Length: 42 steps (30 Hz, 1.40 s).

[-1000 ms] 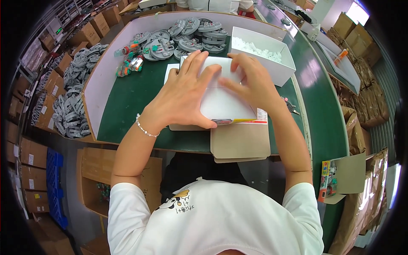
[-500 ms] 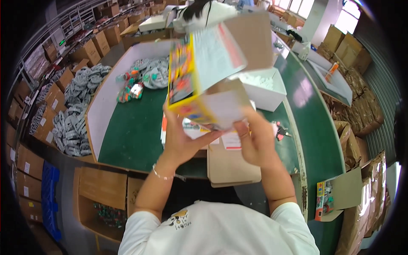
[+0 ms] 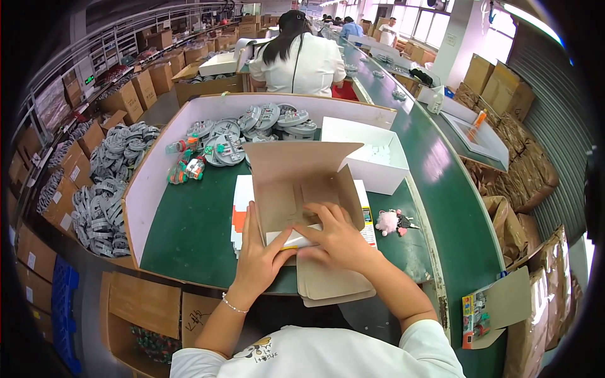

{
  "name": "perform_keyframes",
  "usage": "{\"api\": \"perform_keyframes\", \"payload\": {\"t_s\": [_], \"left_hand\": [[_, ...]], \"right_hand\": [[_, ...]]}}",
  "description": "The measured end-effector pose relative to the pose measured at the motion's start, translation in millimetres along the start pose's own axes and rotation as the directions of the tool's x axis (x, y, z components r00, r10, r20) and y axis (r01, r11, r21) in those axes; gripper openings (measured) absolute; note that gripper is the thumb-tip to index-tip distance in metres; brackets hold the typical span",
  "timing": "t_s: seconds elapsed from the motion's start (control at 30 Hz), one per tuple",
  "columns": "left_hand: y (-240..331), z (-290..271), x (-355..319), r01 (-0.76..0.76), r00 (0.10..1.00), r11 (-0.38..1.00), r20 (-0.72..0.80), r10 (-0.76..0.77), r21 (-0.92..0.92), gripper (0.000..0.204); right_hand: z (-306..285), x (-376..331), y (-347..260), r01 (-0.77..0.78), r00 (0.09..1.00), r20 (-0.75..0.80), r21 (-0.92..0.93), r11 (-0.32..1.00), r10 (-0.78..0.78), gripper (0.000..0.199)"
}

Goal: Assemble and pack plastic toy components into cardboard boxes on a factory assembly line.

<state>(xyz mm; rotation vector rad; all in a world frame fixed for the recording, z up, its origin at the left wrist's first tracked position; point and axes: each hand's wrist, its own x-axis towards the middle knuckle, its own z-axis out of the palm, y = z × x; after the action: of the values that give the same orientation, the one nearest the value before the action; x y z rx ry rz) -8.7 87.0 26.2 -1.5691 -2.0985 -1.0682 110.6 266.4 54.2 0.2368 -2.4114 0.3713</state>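
Hands (image 3: 343, 242) hold an open carton (image 3: 274, 198) at its near edge, mouth upward, raised far flap (image 3: 302, 154) stretching left to right

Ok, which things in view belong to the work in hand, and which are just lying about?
Belonging:
open carton, touched by left hand and right hand
likely flat cartons, grey discs

Lying about, apparently:
pink fluffy charm
blue pallet
white bottle

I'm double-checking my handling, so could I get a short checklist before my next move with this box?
1. Left hand against the box: ok, at its left side.
2. Right hand at the white flap: ok.
3. Far flap raised: ok.
4. Inside fully visible: not ok, right hand covers part.
5. Keychain apart from the box: ok, lying to its right.
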Motion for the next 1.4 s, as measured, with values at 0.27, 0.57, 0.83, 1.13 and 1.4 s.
{"api": "perform_keyframes", "payload": {"t_s": [0.27,0.57,0.83,1.13,1.4], "left_hand": [[-1,16,-6,0.088,0.994,0.993,-0.068,-0.083,0.078,0.025],[5,15,-9,0.111,0.992,0.994,-0.069,-0.109,0.02,0.021],[6,13,-14,0.099,0.991,0.995,-0.089,-0.096,0.034,0.019],[-3,5,-24,0.064,0.995,0.97,-0.085,-0.045,0.233,0.02],[-3,-5,-18,0.006,1.0,0.961,-0.031,0.003,0.277,0.02]], "right_hand": [[-5,-11,-20,-0.196,0.788,0.417,-0.528,0.826,0.454,0.026],[-1,-1,-4,-0.126,0.853,0.459,-0.28,0.952,0.249,0.011],[23,-14,-4,-0.168,0.966,0.208,0.046,0.985,0.155,0.007],[-3,-11,-10,-0.03,0.939,0.314,-0.328,0.944,0.139,0.007],[-18,-4,3,0.062,0.775,0.583,-0.454,0.889,0.244,0.009]]}}
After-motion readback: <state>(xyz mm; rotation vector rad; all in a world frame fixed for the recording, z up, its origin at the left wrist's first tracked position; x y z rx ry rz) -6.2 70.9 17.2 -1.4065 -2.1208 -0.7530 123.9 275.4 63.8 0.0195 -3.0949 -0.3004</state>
